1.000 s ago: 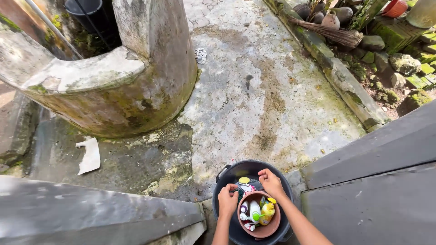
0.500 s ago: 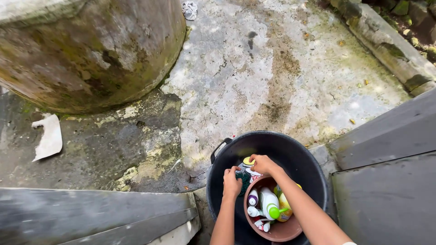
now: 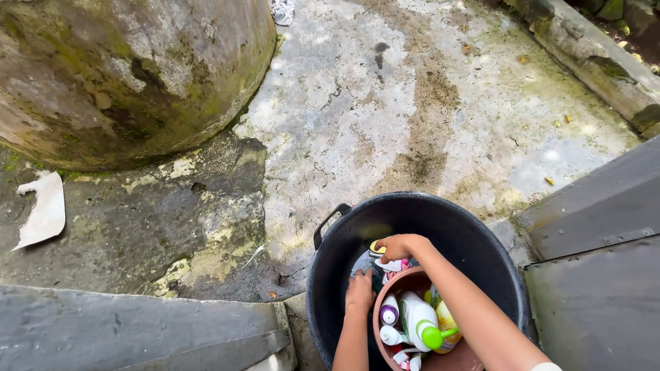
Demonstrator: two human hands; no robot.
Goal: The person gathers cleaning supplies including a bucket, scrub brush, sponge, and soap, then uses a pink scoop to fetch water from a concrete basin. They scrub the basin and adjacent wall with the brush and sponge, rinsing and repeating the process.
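A big black tub (image 3: 474, 237) stands on the ground below me. Inside it sits a brown bowl (image 3: 405, 282) holding a white bottle with a green cap (image 3: 416, 317), a yellow bottle (image 3: 447, 321) and small white and purple bottles (image 3: 389, 315). My left hand (image 3: 360, 290) reaches down beside the bowl's left rim, fingers on a dark item at the tub's bottom. At the bowl's far rim, my right hand (image 3: 399, 246) is closed on a small item; a yellow-and-white piece (image 3: 385, 264) shows beneath its fingers.
A mossy round concrete wall (image 3: 130, 75) rises at the upper left. Wet cracked concrete ground (image 3: 385, 117) spreads ahead, with a white scrap (image 3: 45, 209) at the left and a crumpled cloth (image 3: 282, 10) at the top. Grey steps (image 3: 591, 275) flank the tub; a stone kerb (image 3: 591, 58) runs at the right.
The view has dropped closer to the tub. Both hands have gone deeper into it; the left hand has moved down beside the bowl, the right stays at the bowl's far rim.
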